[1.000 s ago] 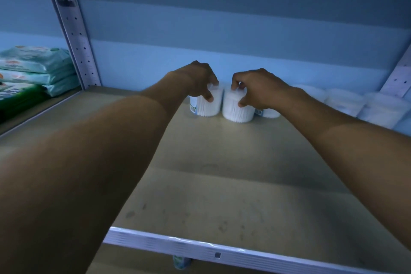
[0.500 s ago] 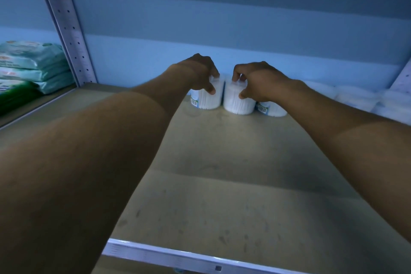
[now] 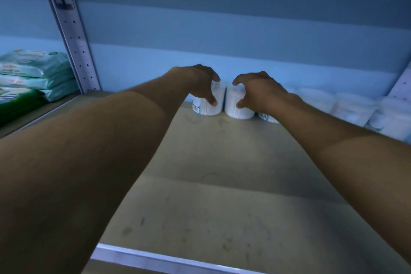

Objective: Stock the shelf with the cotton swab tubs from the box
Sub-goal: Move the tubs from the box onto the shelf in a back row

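Two white cotton swab tubs stand side by side at the back of the beige shelf board [image 3: 222,162], close to the rear wall. My left hand [image 3: 198,82] grips the left tub [image 3: 220,100] from above, thumb on its front. My right hand [image 3: 260,91] curls round the right tub [image 3: 231,98], thumb low on its side and forefinger over the top. Behind my right wrist part of a third tub [image 3: 265,117] with a barcode label shows. The box is out of view.
More white tubs or packs [image 3: 347,107] line the back to the right. A perforated metal upright [image 3: 71,35] bounds the bay on the left, with stacked wipe packs [image 3: 33,66] beyond it. The shelf's pale front rail [image 3: 155,258] runs along the bottom.
Both hands have stayed on the two tubs at the back of the shelf. My right thumb and forefinger have spread slightly wider on the right tub.
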### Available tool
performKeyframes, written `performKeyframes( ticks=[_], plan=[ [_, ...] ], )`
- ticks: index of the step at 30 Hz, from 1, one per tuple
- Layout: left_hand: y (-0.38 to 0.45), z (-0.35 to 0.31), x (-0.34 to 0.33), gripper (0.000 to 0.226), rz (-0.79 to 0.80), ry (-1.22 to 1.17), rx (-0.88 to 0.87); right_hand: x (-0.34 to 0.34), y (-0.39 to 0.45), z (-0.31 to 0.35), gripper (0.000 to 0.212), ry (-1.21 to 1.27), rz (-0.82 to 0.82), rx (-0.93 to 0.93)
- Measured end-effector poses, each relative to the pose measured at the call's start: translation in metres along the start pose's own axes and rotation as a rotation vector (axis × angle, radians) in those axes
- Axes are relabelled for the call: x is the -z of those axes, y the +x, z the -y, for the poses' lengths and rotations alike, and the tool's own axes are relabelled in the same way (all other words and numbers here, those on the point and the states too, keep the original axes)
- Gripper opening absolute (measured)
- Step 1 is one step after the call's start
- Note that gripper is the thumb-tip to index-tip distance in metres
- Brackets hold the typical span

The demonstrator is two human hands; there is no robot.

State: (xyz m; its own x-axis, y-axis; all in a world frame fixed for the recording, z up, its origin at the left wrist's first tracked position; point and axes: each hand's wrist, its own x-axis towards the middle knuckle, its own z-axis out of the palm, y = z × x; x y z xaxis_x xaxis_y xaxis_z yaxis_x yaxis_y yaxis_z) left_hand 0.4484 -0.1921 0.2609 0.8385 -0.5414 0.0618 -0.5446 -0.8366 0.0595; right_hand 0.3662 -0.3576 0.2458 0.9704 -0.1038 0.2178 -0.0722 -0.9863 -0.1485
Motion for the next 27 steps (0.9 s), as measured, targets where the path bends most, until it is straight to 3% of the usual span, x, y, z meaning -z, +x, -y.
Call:
performKeyframes(
  ticks=[2, 5, 10, 16, 21, 27],
  plan=[
    [-0.009, 0.002, 0.001, 0.087, 0.010, 0.002, 0.011, 0.003, -0.011, 0.007, 0.067, 0.054, -0.069, 0.022],
    [-0.034, 0.008, 0.007, 0.076, -0.041, -0.049, -0.037, 0.010, -0.033, 0.021, 0.056, 0.183, -0.151, 0.065],
    [-0.110, 0.020, 0.021, 0.066, -0.073, -0.173, -0.042, 0.015, -0.086, 0.041, 0.055, 0.343, -0.110, 0.118],
    [-0.227, 0.028, 0.027, 0.067, -0.037, -0.123, -0.047, 0.020, -0.165, 0.076, 0.057, 0.387, -0.104, 0.185],
    [-0.309, 0.029, 0.007, 0.068, -0.033, -0.136, -0.069, 0.010, -0.224, 0.115, 0.063, 0.440, -0.078, 0.258],
    [-0.380, 0.027, -0.032, 0.063, -0.102, -0.176, -0.061, -0.026, -0.290, 0.159, 0.054, 0.472, -0.124, 0.402]
  ],
)
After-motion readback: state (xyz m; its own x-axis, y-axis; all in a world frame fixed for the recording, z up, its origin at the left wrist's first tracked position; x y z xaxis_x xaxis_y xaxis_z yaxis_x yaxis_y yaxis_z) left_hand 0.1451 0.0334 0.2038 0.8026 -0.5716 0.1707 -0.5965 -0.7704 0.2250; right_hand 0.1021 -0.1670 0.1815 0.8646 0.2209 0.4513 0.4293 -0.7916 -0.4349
